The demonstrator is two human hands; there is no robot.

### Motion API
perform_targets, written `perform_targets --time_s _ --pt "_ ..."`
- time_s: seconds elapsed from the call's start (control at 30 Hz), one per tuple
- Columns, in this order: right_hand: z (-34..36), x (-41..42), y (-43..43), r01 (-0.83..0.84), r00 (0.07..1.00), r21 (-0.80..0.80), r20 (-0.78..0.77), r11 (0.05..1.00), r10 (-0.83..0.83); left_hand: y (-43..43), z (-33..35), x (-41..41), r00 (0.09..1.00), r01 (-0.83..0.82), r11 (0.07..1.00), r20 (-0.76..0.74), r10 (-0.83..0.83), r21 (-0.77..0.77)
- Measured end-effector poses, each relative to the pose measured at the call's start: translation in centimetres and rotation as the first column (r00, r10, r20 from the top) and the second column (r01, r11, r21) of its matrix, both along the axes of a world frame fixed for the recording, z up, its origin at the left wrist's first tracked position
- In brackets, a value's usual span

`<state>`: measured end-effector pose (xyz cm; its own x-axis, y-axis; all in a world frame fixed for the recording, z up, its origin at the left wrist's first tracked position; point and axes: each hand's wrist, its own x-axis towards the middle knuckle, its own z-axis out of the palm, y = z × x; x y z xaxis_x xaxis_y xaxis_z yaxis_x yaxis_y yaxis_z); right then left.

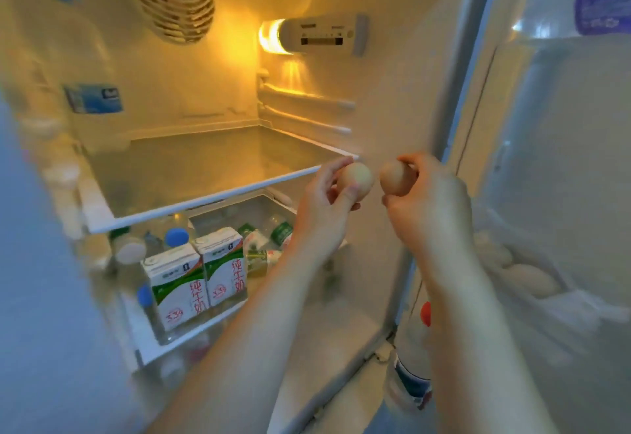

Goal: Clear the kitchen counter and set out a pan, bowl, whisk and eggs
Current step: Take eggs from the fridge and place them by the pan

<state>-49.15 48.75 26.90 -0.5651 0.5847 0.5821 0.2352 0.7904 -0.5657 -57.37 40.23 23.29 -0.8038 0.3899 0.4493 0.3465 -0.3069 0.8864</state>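
Observation:
I am looking into an open fridge. My left hand (324,208) grips a pale brown egg (356,180) between fingers and thumb, held in front of the glass shelf's (205,194) right end. My right hand (426,208) grips a second brown egg (396,177) just to the right, the two eggs almost touching. More eggs (526,280) lie in the door rack at the right, blurred behind clear plastic. No pan, bowl or whisk is in view.
Under the shelf stand two milk cartons (198,280) and several bottles (176,239). The open fridge door (563,160) fills the right side, with a bottle (409,375) low in its rack. A lamp (273,37) glows on the right wall.

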Motion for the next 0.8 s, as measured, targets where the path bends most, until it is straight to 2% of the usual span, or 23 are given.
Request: perform_targets --time_s 0.17,0.4,0.57,0.73,0.8 --pt "-1.3 0.1 -2.9 -0.186 0.979 -0.073 0.069 0.980 0.191 -4.4 -1.8 2.1 0.972 -0.217 0.976 0.080 0.219 -0.025" --pt "-4.3 3.4 -7.0 -0.404 0.879 -0.133 0.218 0.905 0.424 -9.8 -5.2 7.4 0.918 -0.387 0.915 0.044 0.394 -0.117" --pt "-6.5 6.3 -9.6 -0.534 0.764 -0.176 0.317 0.827 0.561 -13.7 -7.6 12.2 0.894 -0.442 0.883 0.007 0.449 -0.157" --pt "-7.8 9.0 -12.3 -0.685 0.560 -0.217 0.454 0.696 0.693 -18.2 -10.2 17.4 0.847 -0.510 0.822 0.016 0.531 -0.254" --pt "-8.4 9.9 -14.0 -0.725 0.492 -0.233 0.482 0.648 0.725 -19.8 -11.0 19.5 0.802 -0.568 0.777 0.028 0.597 -0.270"
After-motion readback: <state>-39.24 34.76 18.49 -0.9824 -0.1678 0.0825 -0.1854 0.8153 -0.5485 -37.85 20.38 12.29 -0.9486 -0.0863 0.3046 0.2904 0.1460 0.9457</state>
